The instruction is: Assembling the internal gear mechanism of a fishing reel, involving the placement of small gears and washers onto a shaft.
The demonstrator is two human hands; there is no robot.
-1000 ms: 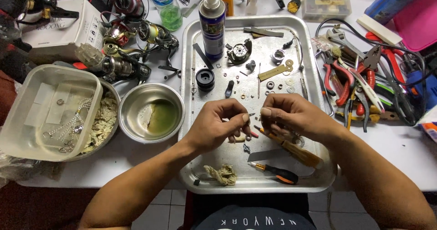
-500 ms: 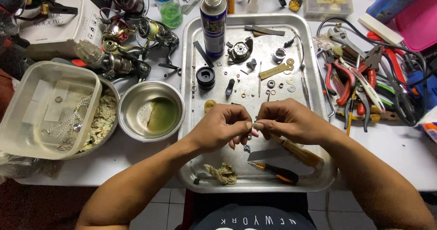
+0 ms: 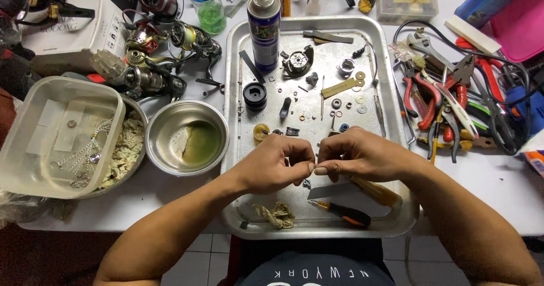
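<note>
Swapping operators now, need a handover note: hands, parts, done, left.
Left hand and right hand: fingertips pinched together over the tray, on a tiny part too small to identify.
Parts: washers, black knob, reel body and spray can lie farther back on the tray; screwdriver and rag near its front edge.
Done: reel lies stripped into loose pieces.
Left: the loose pieces are not yet fitted together.

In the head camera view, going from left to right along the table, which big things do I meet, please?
Clear plastic container → steel bowl with greenish liquid → metal tray, the left hand and right hand pinching a small part over it → red-handled pliers → pink box.
</note>
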